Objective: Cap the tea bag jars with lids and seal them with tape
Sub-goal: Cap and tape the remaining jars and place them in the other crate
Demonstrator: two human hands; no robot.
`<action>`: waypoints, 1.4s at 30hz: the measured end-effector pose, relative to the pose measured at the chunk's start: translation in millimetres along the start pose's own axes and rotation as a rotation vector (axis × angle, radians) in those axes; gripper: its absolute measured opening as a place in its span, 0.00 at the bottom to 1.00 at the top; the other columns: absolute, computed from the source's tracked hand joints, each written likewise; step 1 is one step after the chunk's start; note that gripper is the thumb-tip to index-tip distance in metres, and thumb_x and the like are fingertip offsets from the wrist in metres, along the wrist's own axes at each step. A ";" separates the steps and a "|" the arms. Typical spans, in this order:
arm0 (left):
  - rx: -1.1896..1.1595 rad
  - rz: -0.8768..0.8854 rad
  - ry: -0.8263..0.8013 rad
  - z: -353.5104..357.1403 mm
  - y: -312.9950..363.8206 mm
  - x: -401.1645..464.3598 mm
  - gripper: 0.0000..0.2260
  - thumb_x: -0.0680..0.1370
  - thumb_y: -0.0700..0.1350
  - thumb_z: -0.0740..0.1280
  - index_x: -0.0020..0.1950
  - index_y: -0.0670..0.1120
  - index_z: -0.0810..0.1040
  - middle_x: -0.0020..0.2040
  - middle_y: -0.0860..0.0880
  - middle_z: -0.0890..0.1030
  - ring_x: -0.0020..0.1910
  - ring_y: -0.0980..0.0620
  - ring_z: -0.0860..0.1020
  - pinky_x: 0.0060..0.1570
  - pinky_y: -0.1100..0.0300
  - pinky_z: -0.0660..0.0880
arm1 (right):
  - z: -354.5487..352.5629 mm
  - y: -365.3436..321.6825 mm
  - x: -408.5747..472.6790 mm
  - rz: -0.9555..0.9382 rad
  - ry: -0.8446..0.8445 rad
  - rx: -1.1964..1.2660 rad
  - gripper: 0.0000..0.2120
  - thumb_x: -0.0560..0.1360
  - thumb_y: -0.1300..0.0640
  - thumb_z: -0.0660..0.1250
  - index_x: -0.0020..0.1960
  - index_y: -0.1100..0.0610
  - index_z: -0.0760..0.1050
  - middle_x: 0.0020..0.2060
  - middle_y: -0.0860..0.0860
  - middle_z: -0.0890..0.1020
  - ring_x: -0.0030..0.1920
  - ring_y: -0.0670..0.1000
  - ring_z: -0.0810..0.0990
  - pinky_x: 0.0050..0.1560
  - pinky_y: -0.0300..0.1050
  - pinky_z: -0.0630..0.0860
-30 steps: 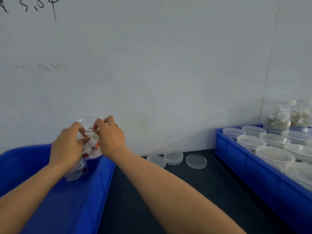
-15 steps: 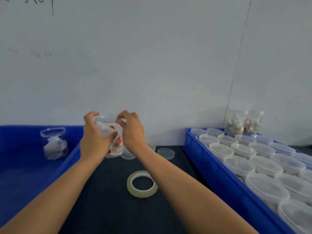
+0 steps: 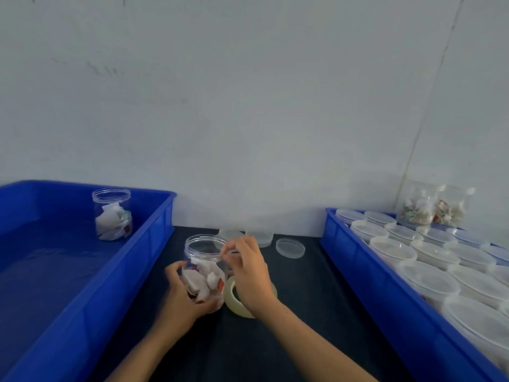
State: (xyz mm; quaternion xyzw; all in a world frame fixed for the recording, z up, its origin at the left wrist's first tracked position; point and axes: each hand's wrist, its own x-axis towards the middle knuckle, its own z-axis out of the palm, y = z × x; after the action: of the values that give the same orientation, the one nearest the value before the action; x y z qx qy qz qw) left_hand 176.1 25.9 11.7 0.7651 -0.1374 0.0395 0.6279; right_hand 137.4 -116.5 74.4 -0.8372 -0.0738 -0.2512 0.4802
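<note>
Backdrop: pale grey wall (image 3: 248, 119) behind a dark bench (image 3: 303, 312), with a blue bin on either side.
Jar: open jar (image 3: 205, 267) of tea bags at centre, upright on the bench, no lid on yet.
Left hand (image 3: 181, 301): wrapped round the jar's lower body from 7 o'clock, fingers curled on the clear wall.
Right hand (image 3: 249, 274): at 3 o'clock of the jar, fingertips pinched together at the rim; what they pinch too small to tell.
Tape roll (image 3: 237, 301): flat on the bench at 4 o'clock of the jar, touching or just beside it, partly under the right wrist.
Loose lids (image 3: 290, 247): at 1 o'clock of the jar, near the wall.
Step, as judged: steady the jar low, fetch a lid, seat it level on the rim before any taping.
Edges: left bin (image 3: 115, 288) wall close at 9 o'clock; right bin (image 3: 385, 293) of capped jars well apart at 3 o'clock.
Spare jar (image 3: 112, 215): uncapped, inside the left bin at 11 o'clock.
Open room: bare bench at 6 o'clock and between jar and right bin.
</note>
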 end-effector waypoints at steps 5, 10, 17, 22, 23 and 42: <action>-0.039 0.078 0.049 -0.1 -3.5 -2.8 0.41 0.58 0.49 0.84 0.58 0.66 0.61 0.53 0.60 0.74 0.50 0.61 0.76 0.41 0.65 0.71 | -8.4 20.3 9.2 -0.033 -0.033 0.104 0.07 0.79 0.57 0.63 0.54 0.45 0.72 0.52 0.38 0.75 0.50 0.41 0.79 0.51 0.39 0.77; -0.036 0.171 0.046 2.2 -3.5 -2.9 0.45 0.57 0.46 0.84 0.67 0.63 0.66 0.62 0.57 0.74 0.59 0.55 0.76 0.58 0.50 0.75 | -43.9 78.1 47.7 0.178 0.176 -0.262 0.12 0.77 0.62 0.66 0.59 0.55 0.70 0.57 0.49 0.75 0.58 0.49 0.75 0.57 0.43 0.74; -0.034 0.184 0.019 3.4 -1.5 3.7 0.47 0.53 0.37 0.84 0.66 0.60 0.69 0.57 0.60 0.76 0.57 0.59 0.75 0.60 0.51 0.72 | -75.2 140.0 82.0 0.533 0.171 -0.583 0.38 0.71 0.45 0.72 0.73 0.53 0.56 0.72 0.58 0.62 0.73 0.60 0.58 0.71 0.58 0.60; -0.039 0.236 0.000 3.8 -1.3 6.5 0.45 0.54 0.38 0.84 0.63 0.65 0.70 0.52 0.70 0.78 0.51 0.67 0.78 0.53 0.59 0.71 | -72.1 163.5 92.0 0.662 0.193 -0.604 0.47 0.68 0.43 0.75 0.75 0.54 0.50 0.72 0.60 0.62 0.73 0.61 0.59 0.74 0.57 0.55; -0.038 0.251 -0.003 3.5 -1.3 6.8 0.44 0.55 0.37 0.84 0.61 0.67 0.70 0.52 0.72 0.77 0.51 0.69 0.77 0.52 0.60 0.71 | -70.6 166.5 93.5 0.663 0.209 -0.623 0.46 0.68 0.43 0.74 0.74 0.54 0.50 0.71 0.60 0.63 0.73 0.61 0.60 0.73 0.57 0.56; -0.017 0.248 0.022 1.3 4.8 -13.6 0.38 0.56 0.42 0.84 0.55 0.56 0.62 0.53 0.54 0.75 0.49 0.61 0.79 0.41 0.71 0.75 | -61.9 30.0 -34.2 0.192 0.117 0.133 0.46 0.65 0.62 0.79 0.67 0.37 0.52 0.61 0.51 0.66 0.55 0.50 0.76 0.50 0.41 0.78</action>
State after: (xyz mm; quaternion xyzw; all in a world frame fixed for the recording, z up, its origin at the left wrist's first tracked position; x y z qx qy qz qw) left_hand 161.6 25.9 12.8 0.7365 -0.2243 0.1239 0.6260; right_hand 97.2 -180.4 60.1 -0.7907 0.0186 -0.2471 0.5598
